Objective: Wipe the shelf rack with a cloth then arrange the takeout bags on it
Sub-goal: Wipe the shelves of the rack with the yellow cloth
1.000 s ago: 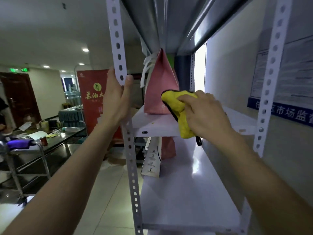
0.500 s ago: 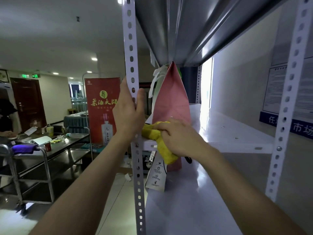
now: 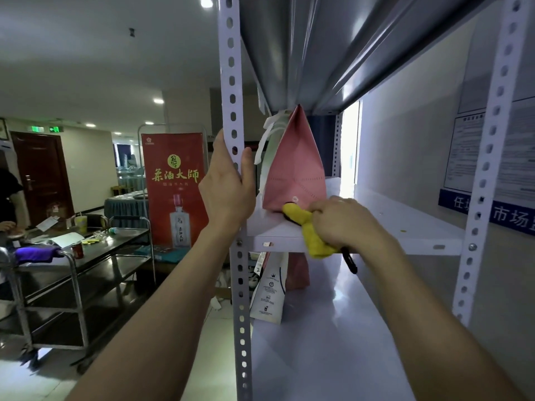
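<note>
A white metal shelf rack with perforated posts fills the right half of the view. My left hand grips the front left post. My right hand holds a crumpled yellow cloth against the front edge of the middle shelf, just in front of a pink paper takeout bag that stands upright on that shelf. A white printed takeout bag and a second pink bag stand on the lower shelf, partly hidden by the shelf above.
The shelf above hangs low over the pink bag's peak. Left of the rack stand a steel trolley with small items, a red banner and a dark door. A person's arm shows at the far left. Notices hang on the right wall.
My right hand moved the cloth from the shelf's left front corner rightward along the front edge, after wiping higher near the bag. My left hand kept its grip on the post.
</note>
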Demonstrator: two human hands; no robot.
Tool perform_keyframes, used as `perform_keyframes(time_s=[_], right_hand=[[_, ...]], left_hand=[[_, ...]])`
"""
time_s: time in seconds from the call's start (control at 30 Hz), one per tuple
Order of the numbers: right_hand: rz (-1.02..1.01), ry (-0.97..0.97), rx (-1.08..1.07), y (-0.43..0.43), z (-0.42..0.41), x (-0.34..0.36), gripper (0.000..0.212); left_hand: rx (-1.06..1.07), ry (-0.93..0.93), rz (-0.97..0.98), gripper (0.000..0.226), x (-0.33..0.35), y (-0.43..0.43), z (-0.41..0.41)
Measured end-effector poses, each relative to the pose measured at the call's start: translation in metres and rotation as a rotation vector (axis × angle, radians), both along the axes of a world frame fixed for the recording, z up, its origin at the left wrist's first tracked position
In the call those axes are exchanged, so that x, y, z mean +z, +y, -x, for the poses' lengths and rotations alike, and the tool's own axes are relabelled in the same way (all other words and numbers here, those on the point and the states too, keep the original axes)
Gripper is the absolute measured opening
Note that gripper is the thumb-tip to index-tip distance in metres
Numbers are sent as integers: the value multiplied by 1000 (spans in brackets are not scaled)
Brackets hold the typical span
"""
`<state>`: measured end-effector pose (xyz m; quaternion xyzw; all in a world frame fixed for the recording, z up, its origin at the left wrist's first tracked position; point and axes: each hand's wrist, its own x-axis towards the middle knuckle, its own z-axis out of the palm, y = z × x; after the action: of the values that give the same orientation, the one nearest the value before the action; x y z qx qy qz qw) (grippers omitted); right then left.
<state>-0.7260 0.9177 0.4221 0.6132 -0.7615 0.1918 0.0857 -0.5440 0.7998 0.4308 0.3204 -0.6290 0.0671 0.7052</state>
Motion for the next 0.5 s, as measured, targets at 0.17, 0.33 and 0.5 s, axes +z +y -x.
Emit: perform_keyframes(time_s=[0.17,0.33,0.5], right_hand=[[-20,63,246,-13,-51,-14,52],[-17,-30,42,32,30,-6,46],[-43,-30,-218,77,97,-2,46]], left_hand=[[54,-25,15,49,1,-3,-4],[41,-29,10,48,0,1,0],[262,42,203,55,-5,28,11]])
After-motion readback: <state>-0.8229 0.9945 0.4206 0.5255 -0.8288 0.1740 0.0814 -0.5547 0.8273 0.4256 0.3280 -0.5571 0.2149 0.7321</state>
